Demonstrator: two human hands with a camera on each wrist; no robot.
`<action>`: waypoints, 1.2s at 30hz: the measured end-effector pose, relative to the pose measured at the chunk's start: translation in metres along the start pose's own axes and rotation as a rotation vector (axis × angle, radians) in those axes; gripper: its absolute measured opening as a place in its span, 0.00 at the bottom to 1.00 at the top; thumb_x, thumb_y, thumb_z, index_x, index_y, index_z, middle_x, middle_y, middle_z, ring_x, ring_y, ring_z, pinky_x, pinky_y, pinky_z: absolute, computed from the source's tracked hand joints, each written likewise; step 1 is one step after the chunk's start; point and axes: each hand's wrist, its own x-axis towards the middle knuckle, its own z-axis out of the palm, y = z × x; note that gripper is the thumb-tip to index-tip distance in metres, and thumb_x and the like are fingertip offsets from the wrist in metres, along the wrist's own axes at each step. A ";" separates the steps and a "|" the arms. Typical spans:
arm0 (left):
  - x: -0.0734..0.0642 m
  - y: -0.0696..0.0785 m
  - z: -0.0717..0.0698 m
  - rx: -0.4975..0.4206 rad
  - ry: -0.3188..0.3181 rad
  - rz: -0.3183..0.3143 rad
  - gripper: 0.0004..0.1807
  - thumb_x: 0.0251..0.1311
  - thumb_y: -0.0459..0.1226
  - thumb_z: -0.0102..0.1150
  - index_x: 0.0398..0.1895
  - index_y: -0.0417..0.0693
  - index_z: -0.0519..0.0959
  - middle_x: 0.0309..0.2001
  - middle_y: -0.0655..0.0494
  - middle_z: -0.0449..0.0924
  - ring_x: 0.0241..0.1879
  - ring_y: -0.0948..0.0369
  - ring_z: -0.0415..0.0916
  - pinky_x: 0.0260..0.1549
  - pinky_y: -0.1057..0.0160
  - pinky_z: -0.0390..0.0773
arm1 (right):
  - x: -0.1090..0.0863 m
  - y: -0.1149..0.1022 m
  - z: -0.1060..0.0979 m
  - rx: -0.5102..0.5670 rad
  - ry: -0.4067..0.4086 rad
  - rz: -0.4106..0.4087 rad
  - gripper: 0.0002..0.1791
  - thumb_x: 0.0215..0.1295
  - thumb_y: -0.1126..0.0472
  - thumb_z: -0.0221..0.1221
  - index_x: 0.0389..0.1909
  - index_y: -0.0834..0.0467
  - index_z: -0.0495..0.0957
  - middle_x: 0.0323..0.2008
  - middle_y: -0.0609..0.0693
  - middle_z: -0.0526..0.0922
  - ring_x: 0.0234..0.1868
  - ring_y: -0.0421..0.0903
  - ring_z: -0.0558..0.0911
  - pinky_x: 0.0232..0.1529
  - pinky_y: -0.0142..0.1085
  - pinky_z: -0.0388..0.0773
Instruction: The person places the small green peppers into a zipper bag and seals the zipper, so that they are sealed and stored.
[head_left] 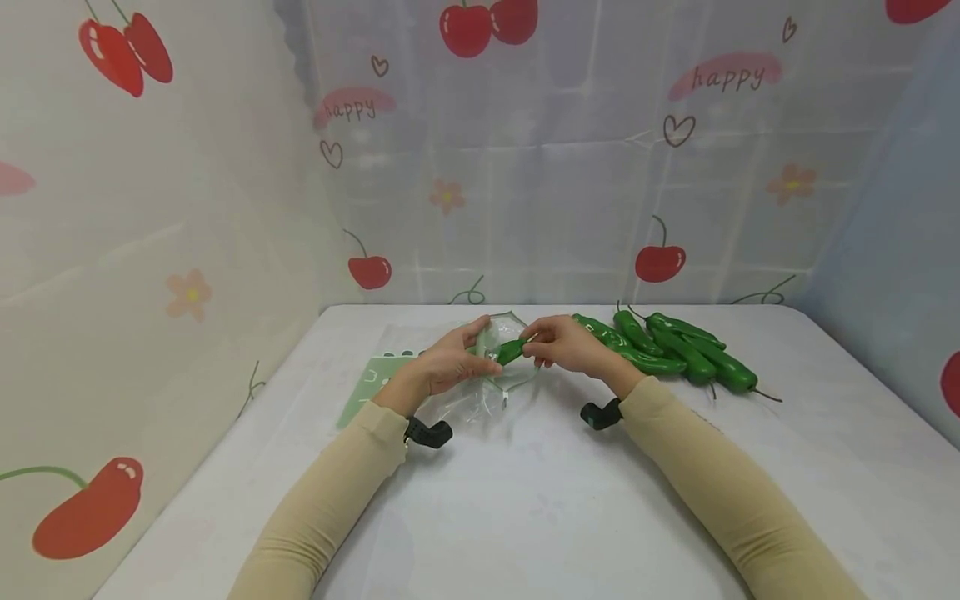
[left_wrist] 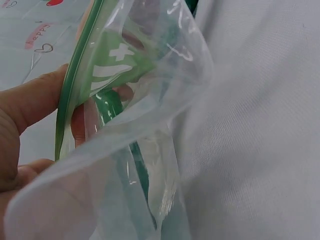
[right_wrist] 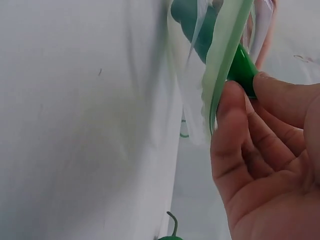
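Observation:
A clear zip bag (head_left: 467,407) with a green zip edge stands with its mouth facing right. My left hand (head_left: 450,362) holds the bag by its rim; in the left wrist view the thumb lies against the green zip strip (left_wrist: 75,75). One green pepper (head_left: 512,352) is partway through the mouth, its narrow end inside the plastic. Thumb and fingers of my right hand (head_left: 566,343) pinch the pepper's outer end, right beside the bag's rim. Through the plastic, the left wrist view shows more of a long green pepper (left_wrist: 141,172).
Several green peppers (head_left: 701,367) lie piled at the table's back right, close behind my right hand. Flat green-printed bags (head_left: 367,387) lie at the left, partly under my left forearm. Cherry-patterned cloth walls (head_left: 540,200) surround the white table (head_left: 517,517).

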 end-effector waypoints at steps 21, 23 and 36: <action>-0.001 -0.005 0.000 0.012 -0.006 0.022 0.58 0.59 0.24 0.70 0.85 0.62 0.45 0.85 0.54 0.38 0.75 0.52 0.62 0.56 0.62 0.79 | 0.011 -0.009 0.022 -0.204 0.049 0.022 0.11 0.68 0.55 0.67 0.48 0.54 0.87 0.41 0.48 0.91 0.44 0.44 0.87 0.44 0.40 0.83; -0.001 -0.003 -0.001 0.010 -0.008 0.023 0.58 0.59 0.24 0.69 0.85 0.62 0.45 0.85 0.57 0.38 0.76 0.52 0.61 0.55 0.63 0.79 | 0.012 -0.010 0.022 -0.233 0.061 0.013 0.10 0.69 0.56 0.67 0.46 0.55 0.88 0.41 0.48 0.91 0.43 0.44 0.86 0.42 0.39 0.82; 0.000 -0.002 0.000 -0.006 -0.001 0.015 0.59 0.58 0.24 0.70 0.85 0.62 0.45 0.85 0.57 0.39 0.73 0.54 0.62 0.52 0.65 0.80 | 0.008 -0.011 0.015 -0.258 0.097 0.015 0.07 0.69 0.55 0.67 0.41 0.53 0.88 0.39 0.48 0.88 0.39 0.45 0.80 0.37 0.35 0.78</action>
